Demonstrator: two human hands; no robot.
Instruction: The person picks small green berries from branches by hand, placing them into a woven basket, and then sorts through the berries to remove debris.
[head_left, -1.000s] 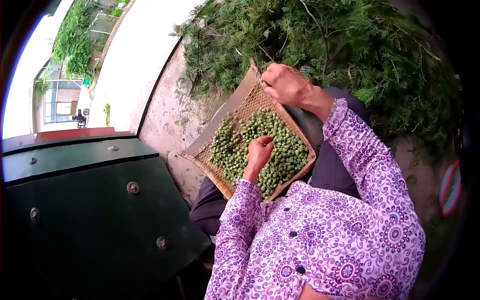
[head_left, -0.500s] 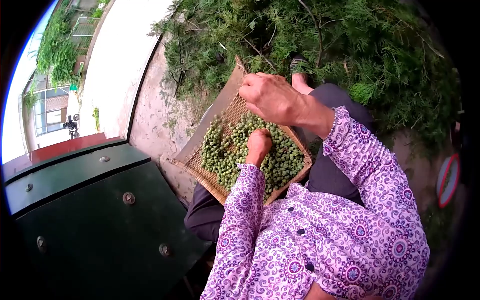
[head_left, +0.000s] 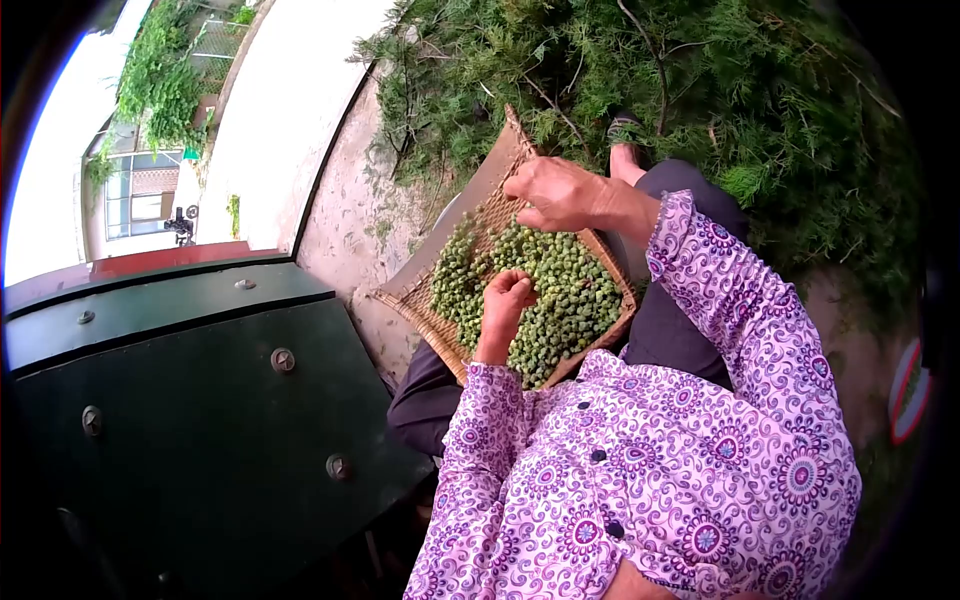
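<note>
A woven winnowing basket (head_left: 453, 222) rests tilted across my lap, with a flat tan lip along its far left side. Small, knobbly green cones or berries (head_left: 572, 295) cover most of its weave. My left hand (head_left: 509, 300) hovers low over the pile, thumb and fingers pinched together; whatever sits between them is too small to name. Above the basket's upper right edge is my right hand (head_left: 553, 193), fingers bent inward and closed. Its fingertips face away from me, so its contents are hidden.
Cut evergreen branches (head_left: 780, 130) heap up beyond the basket and to the right. A dark green metal-studded panel (head_left: 200, 400) stands at my left. A red-rimmed oval object (head_left: 908, 390) lies at the far right. My shod foot (head_left: 625, 135) is beside the branches.
The view has shifted, so the scene sits further right. My left hand has turned, showing its pinched thumb and fingers. My right hand has lowered a little toward the basket.
</note>
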